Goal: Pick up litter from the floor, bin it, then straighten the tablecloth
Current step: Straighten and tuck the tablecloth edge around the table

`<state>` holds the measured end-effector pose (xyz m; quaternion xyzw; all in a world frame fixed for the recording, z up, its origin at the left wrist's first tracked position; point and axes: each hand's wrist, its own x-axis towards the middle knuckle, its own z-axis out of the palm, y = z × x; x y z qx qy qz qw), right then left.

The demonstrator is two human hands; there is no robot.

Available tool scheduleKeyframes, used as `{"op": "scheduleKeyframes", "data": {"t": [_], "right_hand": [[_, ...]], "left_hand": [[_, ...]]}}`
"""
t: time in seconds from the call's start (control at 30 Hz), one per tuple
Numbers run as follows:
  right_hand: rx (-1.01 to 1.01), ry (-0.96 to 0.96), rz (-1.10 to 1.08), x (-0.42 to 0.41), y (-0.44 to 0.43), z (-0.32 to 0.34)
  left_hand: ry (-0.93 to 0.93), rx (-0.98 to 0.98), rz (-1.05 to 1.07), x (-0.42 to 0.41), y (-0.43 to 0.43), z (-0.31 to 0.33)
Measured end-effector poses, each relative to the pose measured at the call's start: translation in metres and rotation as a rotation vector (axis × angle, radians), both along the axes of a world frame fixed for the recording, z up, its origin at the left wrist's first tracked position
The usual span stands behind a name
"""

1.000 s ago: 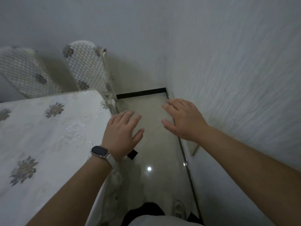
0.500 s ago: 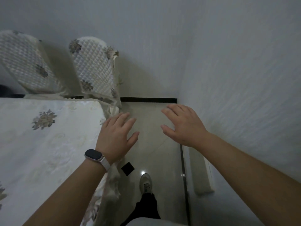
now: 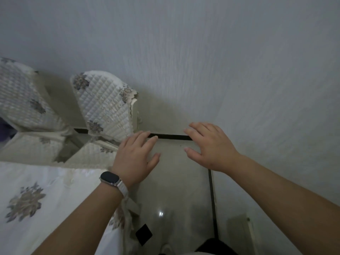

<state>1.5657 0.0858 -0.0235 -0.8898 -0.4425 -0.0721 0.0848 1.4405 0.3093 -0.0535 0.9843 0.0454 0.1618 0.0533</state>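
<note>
Single head-worn view, steeply downward, close over floor (image 3: 171, 181) beside wall (image 3: 239, 70).

My left forearm hides corner of white flowered tablecloth (image 3: 36, 190). Quilted cream chair back (image 3: 24, 100) cut off at left edge. Small black square on floor (image 3: 144, 234) too blurred to identify.

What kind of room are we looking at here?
Most likely a home dining corner. A table under a floral tablecloth stands by two chairs with quilted covers, on a glossy tiled floor hemmed in by pale textured walls. Both hands, left and right, are empty.
</note>
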Motion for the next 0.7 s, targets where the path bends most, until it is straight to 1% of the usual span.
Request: {"op": "scheduleKeyframes", "data": {"t": [0.2, 0.33, 0.47, 0.57, 0.7], "right_hand": [[0.035, 0.018, 0.104, 0.103, 0.04, -0.017], [0.021, 0.057, 0.227, 0.178, 0.078, -0.025], [0.016, 0.088, 0.359, 0.242, 0.121, -0.015], [0.043, 0.048, 0.486, 0.286, 0.152, -0.005], [0.018, 0.023, 0.559, 0.328, 0.193, 0.0]], "left_hand": [[0.036, 0.024, 0.084, 0.075, 0.027, -0.011], [0.09, 0.053, 0.195, 0.13, 0.044, -0.016], [0.135, 0.056, 0.322, 0.182, 0.057, -0.008], [0.096, 0.066, 0.41, 0.213, 0.067, -0.001], [0.039, 0.05, 0.469, 0.241, 0.087, 0.004]]}}
